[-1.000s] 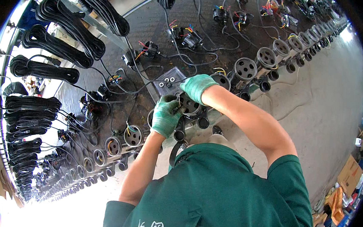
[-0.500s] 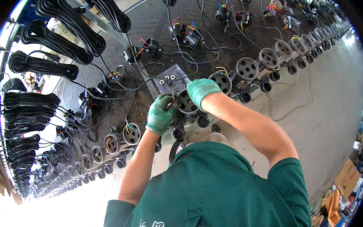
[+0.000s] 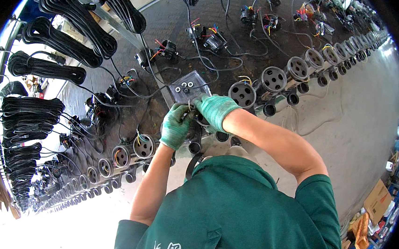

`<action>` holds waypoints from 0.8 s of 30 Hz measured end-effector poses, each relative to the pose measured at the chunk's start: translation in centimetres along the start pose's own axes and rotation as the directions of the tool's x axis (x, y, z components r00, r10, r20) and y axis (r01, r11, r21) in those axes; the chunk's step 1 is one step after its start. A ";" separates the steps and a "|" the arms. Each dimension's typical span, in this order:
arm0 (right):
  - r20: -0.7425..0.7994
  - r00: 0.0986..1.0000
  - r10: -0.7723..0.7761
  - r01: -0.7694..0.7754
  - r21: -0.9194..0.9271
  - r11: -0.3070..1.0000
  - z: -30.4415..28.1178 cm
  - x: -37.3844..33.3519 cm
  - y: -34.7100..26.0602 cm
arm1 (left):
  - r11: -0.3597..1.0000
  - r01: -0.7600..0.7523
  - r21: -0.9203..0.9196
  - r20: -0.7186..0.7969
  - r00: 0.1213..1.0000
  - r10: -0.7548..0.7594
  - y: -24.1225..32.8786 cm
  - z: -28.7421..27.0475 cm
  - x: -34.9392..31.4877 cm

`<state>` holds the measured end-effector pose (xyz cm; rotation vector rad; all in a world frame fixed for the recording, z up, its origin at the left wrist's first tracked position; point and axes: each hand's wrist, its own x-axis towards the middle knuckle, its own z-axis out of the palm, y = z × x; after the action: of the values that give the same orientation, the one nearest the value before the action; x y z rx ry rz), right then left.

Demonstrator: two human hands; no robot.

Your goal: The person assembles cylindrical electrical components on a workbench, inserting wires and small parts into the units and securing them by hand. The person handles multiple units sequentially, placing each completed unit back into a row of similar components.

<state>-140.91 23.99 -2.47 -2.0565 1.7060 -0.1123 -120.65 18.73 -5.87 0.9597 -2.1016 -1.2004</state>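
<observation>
My left hand (image 3: 177, 126), in a green glove, is closed in a pinch around a thin pale wire (image 3: 189, 106) beside a round black housing (image 3: 202, 120). My right hand (image 3: 217, 111), gloved the same way, bends over that housing and hides most of it. Its fingertips meet those of my left hand in a closed pinch, and what they grip is too small to make out. Just beyond my hands lies a shallow clear tray (image 3: 176, 96) with several small white and dark rings (image 3: 184, 84) in it.
More round black housings with holes (image 3: 242, 94) line the bench's near edge on both sides. Wired black parts (image 3: 214, 41) and loose cables lie across the dark bench top (image 3: 163, 16). Coiled black cables (image 3: 58, 48) hang at the left. A cardboard box (image 3: 377, 200) stands far right.
My right hand has moved left and slightly down from the tray's right corner to my left fingertips, now covering the housing. My left hand has stayed nearly in place.
</observation>
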 end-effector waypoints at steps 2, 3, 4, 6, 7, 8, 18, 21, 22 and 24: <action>0.037 0.999 0.031 -0.032 0.011 0.999 -0.4 0.2 -0.2 | 1.000 0.002 -0.003 -0.007 1.000 -0.002 0.1 0.0 0.0; 0.021 0.999 0.040 -0.040 -0.002 0.999 -0.2 0.2 -0.4 | 1.000 0.007 0.010 -0.005 1.000 -0.007 0.3 -0.1 -0.1; 0.005 0.999 0.052 -0.051 -0.014 0.999 0.1 0.1 -0.5 | 1.000 0.011 0.022 0.000 1.000 -0.011 0.4 -0.1 -0.1; -0.015 0.997 0.074 -0.074 -0.019 0.997 0.5 0.1 -0.5 | 1.000 0.003 0.015 0.004 1.000 -0.003 -0.2 0.1 -0.1; -0.020 0.996 0.085 -0.085 -0.011 0.996 0.7 0.1 -0.4 | 1.000 -0.002 0.012 0.008 1.000 0.002 -0.2 0.1 -0.1; -0.025 0.995 0.098 -0.098 -0.002 0.995 0.8 0.1 -0.3 | 0.999 0.000 0.043 0.023 1.000 -0.001 -0.2 0.0 -0.1; -0.209 0.977 0.030 -0.014 0.078 0.997 1.2 -2.6 0.2 | 0.993 0.103 -0.058 0.016 0.995 -0.103 0.3 -0.2 0.1; -0.408 0.912 -0.033 0.083 0.106 0.991 1.2 -6.0 2.1 | 0.998 0.044 -0.049 -0.185 0.981 -0.053 0.9 0.4 1.3; -0.339 0.939 0.054 0.017 0.204 0.979 -1.0 -8.1 3.0 | 0.993 0.002 0.115 -0.200 0.980 0.022 3.1 1.1 2.0; -0.367 0.913 0.180 -0.085 0.261 0.962 -3.0 -10.8 5.9 | 0.924 -0.129 0.361 -0.085 0.982 0.171 5.9 3.0 3.0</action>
<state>-149.75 32.56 0.34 -1.8151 1.9452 -0.6904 -126.51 19.94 -1.71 0.9722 -2.2950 -0.6839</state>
